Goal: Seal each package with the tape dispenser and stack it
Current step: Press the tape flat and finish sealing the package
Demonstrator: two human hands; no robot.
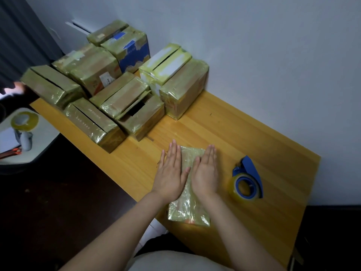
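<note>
**Flat package pressed under two level palms**

A flat, oblong package (188, 210) is laid on the near part of a wooden table (263, 137), its long side running away from the person. It is wrapped all over in glossy, yellowish clear tape, which is wrinkled and catches the light at the near end. A trace of orange is seen through the wrap at the near corner. The left hand (172, 173) is laid palm down along the package's left edge. The right hand (206, 173) is laid palm down on its top, toward the right. On both hands the fingers are held straight and close together, pressed flat against the film; nothing is gripped.

Just to the right of the package, and apart from it, a tape dispenser (247, 180) is set on the table. It is a blue plastic frame with a pointed hood, loaded with a round roll of clear yellowish tape. The table top is made of smooth, honey-coloured planks with a visible grain.

Farther on, the far-left end of the table is taken up by a pile of boxes (109, 90). They are rectangular cardboard, most of them sheathed in the same shiny tape. A blue-printed box (134, 59) and a white box (166, 65) are seen among the brown ones, against the pale wall (254, 45). To the left, off the table, a spare tape roll (25, 119) is stood on a white surface (45, 137).
</note>
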